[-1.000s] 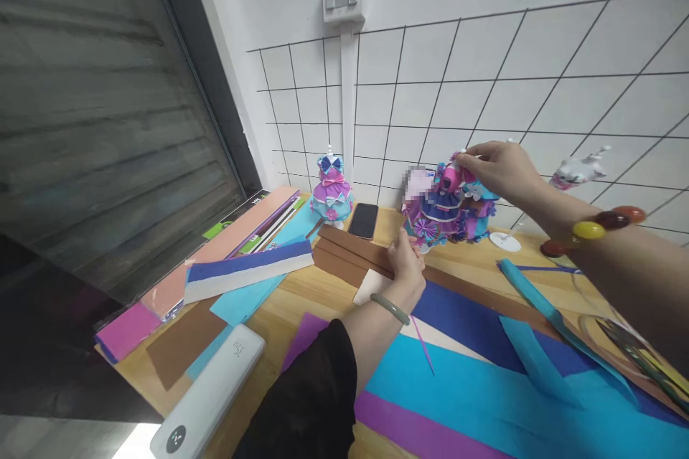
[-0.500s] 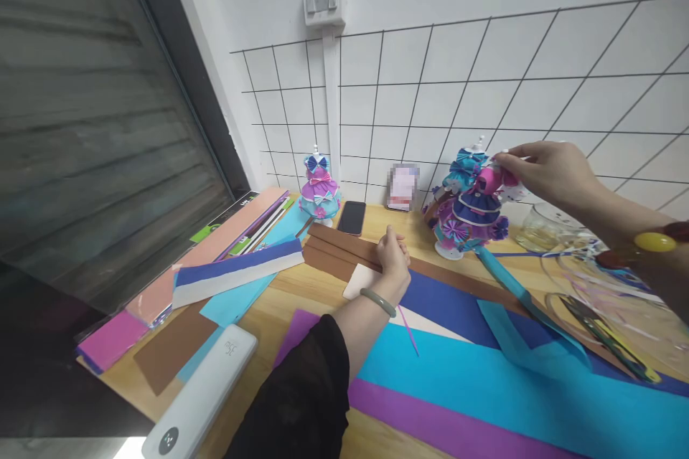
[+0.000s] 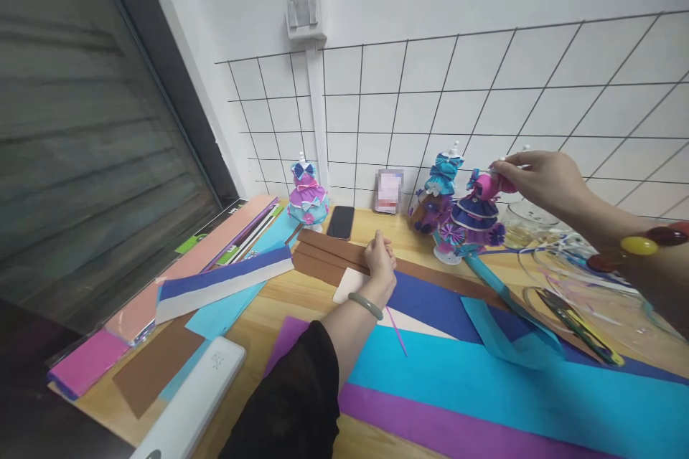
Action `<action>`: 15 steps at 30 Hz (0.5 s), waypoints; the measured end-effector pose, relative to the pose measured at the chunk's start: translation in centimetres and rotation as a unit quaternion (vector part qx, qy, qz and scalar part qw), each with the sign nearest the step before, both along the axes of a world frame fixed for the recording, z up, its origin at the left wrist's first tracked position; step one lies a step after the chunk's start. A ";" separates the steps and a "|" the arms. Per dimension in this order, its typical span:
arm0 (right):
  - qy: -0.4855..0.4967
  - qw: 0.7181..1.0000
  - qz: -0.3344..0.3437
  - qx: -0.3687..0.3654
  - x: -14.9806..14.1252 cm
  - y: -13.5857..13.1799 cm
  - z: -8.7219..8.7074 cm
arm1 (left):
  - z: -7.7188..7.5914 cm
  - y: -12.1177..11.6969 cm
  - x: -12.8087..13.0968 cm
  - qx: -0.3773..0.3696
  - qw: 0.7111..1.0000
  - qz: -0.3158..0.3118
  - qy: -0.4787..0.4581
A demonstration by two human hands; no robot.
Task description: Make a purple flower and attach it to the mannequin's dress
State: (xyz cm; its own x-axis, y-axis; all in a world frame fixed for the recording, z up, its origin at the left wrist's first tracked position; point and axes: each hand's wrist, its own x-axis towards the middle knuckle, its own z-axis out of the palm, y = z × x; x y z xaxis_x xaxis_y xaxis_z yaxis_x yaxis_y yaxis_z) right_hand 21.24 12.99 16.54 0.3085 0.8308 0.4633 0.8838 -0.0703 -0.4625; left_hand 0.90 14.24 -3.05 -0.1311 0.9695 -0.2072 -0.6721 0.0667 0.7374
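My right hand (image 3: 530, 171) pinches the top of a miniature dress form (image 3: 474, 214) in a pink, navy and purple ruffled dress. This form leans to the right over its round white base (image 3: 446, 255), which is at table level; I cannot tell if it rests fully. Just behind it stands another dress form (image 3: 446, 176) with a turquoise bodice. My left hand (image 3: 380, 257) is curled closed above brown paper strips (image 3: 323, 258); anything inside its fingers is hidden. Below that wrist lies a thin purple strip (image 3: 397, 333).
A third dressed form (image 3: 308, 193) and a dark phone (image 3: 341, 222) are at the back. Another screen (image 3: 388, 190) leans on the wall. Blue sheets (image 3: 457, 362), a yellow-handled cutter (image 3: 597, 341), a clear jar (image 3: 530, 222) and a white power bank (image 3: 197, 401) lie around.
My right hand has moved the pink-and-navy dress form rightward, then lowered it slightly. My left hand has come away from it and curled closed. The view has turned right.
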 end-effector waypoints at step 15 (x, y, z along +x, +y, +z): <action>0.081 0.990 -0.106 0.042 4.5 -4.6 3.6 | -0.6 0.0 -0.1 0.019 0.999 -0.011 0.037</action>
